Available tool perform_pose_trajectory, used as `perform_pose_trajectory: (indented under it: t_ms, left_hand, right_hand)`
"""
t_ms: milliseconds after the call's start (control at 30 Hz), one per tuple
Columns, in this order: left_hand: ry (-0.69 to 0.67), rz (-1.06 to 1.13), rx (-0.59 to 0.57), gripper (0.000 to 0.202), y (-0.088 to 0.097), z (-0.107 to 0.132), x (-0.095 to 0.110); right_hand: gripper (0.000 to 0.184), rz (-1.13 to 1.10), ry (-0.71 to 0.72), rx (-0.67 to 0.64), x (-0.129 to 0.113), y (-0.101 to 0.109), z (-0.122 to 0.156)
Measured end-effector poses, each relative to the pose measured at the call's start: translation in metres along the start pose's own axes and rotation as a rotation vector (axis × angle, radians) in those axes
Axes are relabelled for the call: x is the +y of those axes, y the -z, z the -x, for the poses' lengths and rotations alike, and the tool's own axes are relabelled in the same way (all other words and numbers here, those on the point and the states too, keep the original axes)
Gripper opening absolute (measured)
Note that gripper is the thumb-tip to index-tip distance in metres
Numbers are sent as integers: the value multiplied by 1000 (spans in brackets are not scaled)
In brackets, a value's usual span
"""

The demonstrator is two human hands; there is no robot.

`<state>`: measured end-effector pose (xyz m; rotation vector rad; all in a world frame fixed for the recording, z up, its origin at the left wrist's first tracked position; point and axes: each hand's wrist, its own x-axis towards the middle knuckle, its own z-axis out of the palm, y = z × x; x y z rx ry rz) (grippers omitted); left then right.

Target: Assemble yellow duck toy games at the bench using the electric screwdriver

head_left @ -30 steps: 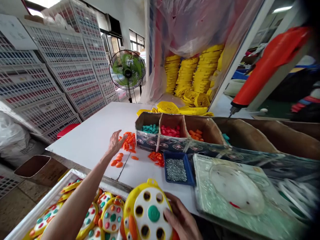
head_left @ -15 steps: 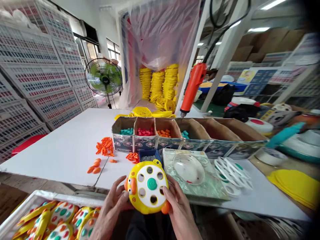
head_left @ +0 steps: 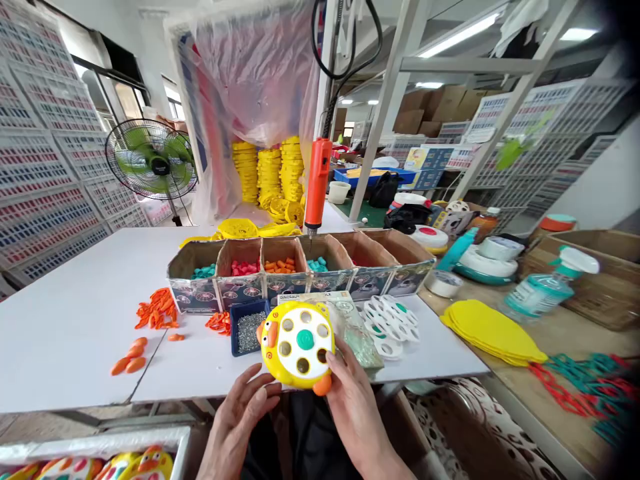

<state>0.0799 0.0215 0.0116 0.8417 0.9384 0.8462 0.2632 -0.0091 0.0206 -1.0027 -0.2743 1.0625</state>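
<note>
A yellow duck-shaped plastic toy [head_left: 295, 373] is held up over the table's front edge, its white face [head_left: 290, 327] toward me. That face has a ring of round holes about a green spiral centre, and an orange beak and foot show at the rim. My right hand [head_left: 353, 403] grips the toy by its lower right edge, thumb on the front. Just below the toy's lower left side is my left hand [head_left: 245, 410], fingers apart and holding nothing. A dark blue tray of small screws [head_left: 250, 330] stands to the left of the toy.
Behind is a row of cardboard bins [head_left: 295, 267] with coloured pegs, and an orange electric screwdriver [head_left: 318, 180] hangs above. Orange parts [head_left: 156, 310] lie at left, white rings [head_left: 393, 323] at right. A white crate [head_left: 177, 443] of finished-looking toys stands lower left.
My view has swung to the right, so the bins and fan sit further left. My left hand has come off the toy's left side; my right hand still holds it.
</note>
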Motion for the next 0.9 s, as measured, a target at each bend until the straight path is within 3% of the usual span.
perform_pose_trajectory:
  t_ms: [133, 300, 467, 667, 800, 900]
  left_hand:
    - [-24, -5, -10, 68, -21, -2, 5]
    - [-42, -46, 13, 78, -27, -12, 0]
    - [-56, -130, -56, 93, -28, -25, -17]
    - [-88, -198, -179, 107, -36, -36, -16]
    - [-71, -185, -187, 90, -24, -25, -28]
    - [-45, -164, -51, 78, -3, -10, -56]
  right_hand:
    - [66, 41, 24, -39, -7, -1, 7]
    - [67, 290, 69, -146, -21, 18, 4]
    - [61, 667, 176, -166, -44, 40, -10]
    - [48, 1091, 344, -115, -77, 44, -45]
    - [38, 1357, 484, -64, -89, 41, -64]
    - [35, 1446, 517, -40, -93, 41, -67]
